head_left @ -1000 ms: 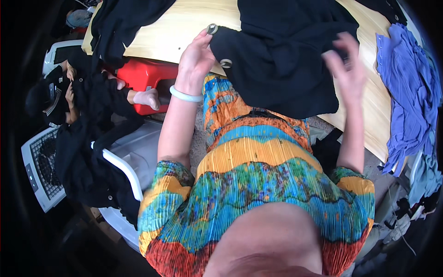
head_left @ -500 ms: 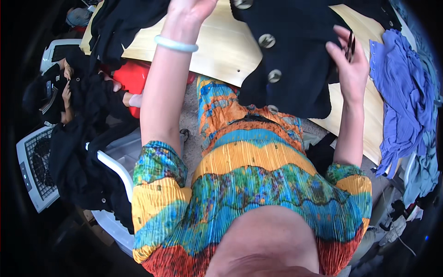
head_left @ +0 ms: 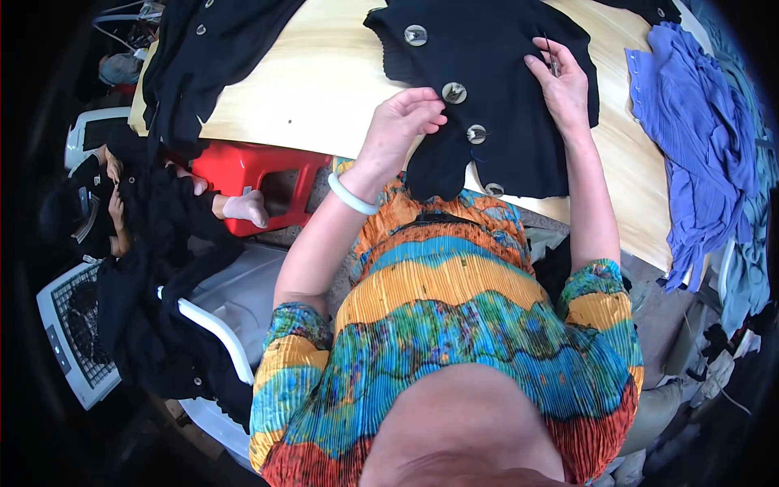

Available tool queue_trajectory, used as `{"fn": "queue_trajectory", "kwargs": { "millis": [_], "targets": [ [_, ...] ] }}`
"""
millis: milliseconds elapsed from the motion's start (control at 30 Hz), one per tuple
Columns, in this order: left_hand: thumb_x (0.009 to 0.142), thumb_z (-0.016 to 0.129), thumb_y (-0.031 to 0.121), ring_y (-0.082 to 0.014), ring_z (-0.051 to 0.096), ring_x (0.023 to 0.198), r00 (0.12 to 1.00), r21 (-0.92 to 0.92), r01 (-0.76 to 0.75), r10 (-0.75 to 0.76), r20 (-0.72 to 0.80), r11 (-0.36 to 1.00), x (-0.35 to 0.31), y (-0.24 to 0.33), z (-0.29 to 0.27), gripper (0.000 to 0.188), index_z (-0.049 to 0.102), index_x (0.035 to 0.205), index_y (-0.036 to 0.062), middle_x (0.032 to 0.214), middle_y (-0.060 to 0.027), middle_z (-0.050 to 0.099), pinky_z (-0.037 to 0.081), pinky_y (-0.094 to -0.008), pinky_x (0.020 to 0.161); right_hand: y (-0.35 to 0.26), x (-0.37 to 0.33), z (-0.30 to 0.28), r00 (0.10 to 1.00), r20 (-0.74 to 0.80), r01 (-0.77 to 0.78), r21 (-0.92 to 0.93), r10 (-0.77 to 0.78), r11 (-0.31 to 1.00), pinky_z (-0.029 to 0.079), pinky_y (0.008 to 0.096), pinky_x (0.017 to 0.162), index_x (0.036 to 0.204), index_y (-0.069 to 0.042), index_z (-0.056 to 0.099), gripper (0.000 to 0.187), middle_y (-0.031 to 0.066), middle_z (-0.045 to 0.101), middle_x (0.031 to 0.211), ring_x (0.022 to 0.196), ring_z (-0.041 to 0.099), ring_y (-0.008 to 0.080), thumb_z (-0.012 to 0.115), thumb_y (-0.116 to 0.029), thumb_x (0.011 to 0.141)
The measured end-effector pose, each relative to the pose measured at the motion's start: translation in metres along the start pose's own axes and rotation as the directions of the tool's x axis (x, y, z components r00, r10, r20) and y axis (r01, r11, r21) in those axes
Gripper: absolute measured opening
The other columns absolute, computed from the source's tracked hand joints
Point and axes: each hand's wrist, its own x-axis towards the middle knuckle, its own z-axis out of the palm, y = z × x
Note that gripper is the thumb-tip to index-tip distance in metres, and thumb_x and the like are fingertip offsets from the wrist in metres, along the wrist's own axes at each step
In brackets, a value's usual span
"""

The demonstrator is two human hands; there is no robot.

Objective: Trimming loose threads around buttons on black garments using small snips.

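A black knit garment [head_left: 513, 105] with large pale round buttons lies on the table and hangs over its near edge. My left hand [head_left: 403, 126] is beside the middle button [head_left: 454, 93], its fingers curled together near the button's rim; whether a thread or cloth is between them is too small to tell. Over the garment's right side, my right hand [head_left: 564, 85] is closed around small dark thread snips [head_left: 553, 58], whose thin blades point up. A lower button [head_left: 477, 134] has a bit of dark blue thread just below it.
Another black garment [head_left: 215, 61] drapes over the table's left end. Purple clothing [head_left: 698, 138] is heaped at the right. A red stool [head_left: 264, 174] stands beyond the table's near edge. At the left, a co-worker [head_left: 93, 195] handles black cloth by a white chair arm [head_left: 215, 333].
My left hand has come down and right to the middle button. My right hand, with the snips, has moved left and up. The garment lies farther onto the table.
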Motion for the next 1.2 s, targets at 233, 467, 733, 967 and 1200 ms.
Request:
{"fn": "queue_trajectory", "kwargs": {
  "millis": [233,467,733,967,1200],
  "targets": [
    [0.083,0.056,0.012,-0.0153,0.060,0.074,0.999,0.063,-0.053,0.052,0.011,0.997,0.004,0.002,0.010,0.008,0.055,0.086,0.0040,0.082,-0.0057,0.059,0.047,-0.0226,0.063,-0.025,-0.027,-0.008,0.991,-0.115,0.073,0.046,-0.067,0.996,0.044,0.0205,0.075,0.102,-0.003,0.057,0.026,0.0049,0.061,0.089,0.083,0.056,0.0081,0.060,-0.013,0.079],
    [0.088,0.045,0.012,-0.0247,0.060,0.081,0.923,-0.598,0.227,0.025,0.383,0.768,-0.007,0.016,0.003,0.016,0.058,0.091,0.0032,0.089,-0.0089,0.061,0.048,-0.0271,0.066,-0.070,-0.062,-0.003,0.959,0.078,0.268,0.060,-0.272,0.962,0.046,0.0210,0.070,0.094,0.001,0.059,0.020,0.0067,0.060,0.087,0.078,0.058,0.0107,0.062,-0.003,0.075],
    [0.089,0.042,0.018,-0.0245,0.055,0.091,0.853,-0.664,0.325,0.095,0.514,0.673,-0.021,0.023,0.011,0.025,0.052,0.108,0.0057,0.106,-0.0108,0.056,0.046,-0.0299,0.071,-0.094,-0.065,0.019,0.795,0.220,0.562,0.083,-0.566,0.823,0.048,0.0221,0.061,0.096,-0.005,0.060,0.029,0.0081,0.057,0.096,0.073,0.059,0.0148,0.067,-0.004,0.067],
    [0.086,0.051,0.018,-0.0137,0.055,0.067,0.950,-0.331,0.150,-0.043,0.309,0.932,-0.027,0.032,0.013,0.015,0.057,0.092,0.0062,0.085,-0.0036,0.059,0.044,-0.0233,0.058,-0.081,-0.060,0.023,0.821,0.207,0.541,0.016,-0.533,0.841,0.048,0.0203,0.059,0.087,0.000,0.058,0.021,0.0078,0.059,0.087,0.069,0.061,0.0138,0.064,0.001,0.067],
    [0.089,0.046,0.019,-0.0112,0.059,0.076,0.974,-0.242,0.009,0.046,0.220,0.970,-0.025,0.056,0.016,0.017,0.055,0.093,0.0057,0.085,-0.0054,0.060,0.050,-0.0231,0.067,-0.071,-0.076,0.004,0.881,0.335,0.289,0.179,-0.334,0.941,0.046,0.0232,0.072,0.094,0.002,0.057,0.025,0.0086,0.058,0.095,0.081,0.057,0.0132,0.066,-0.006,0.072]
  ]
}}
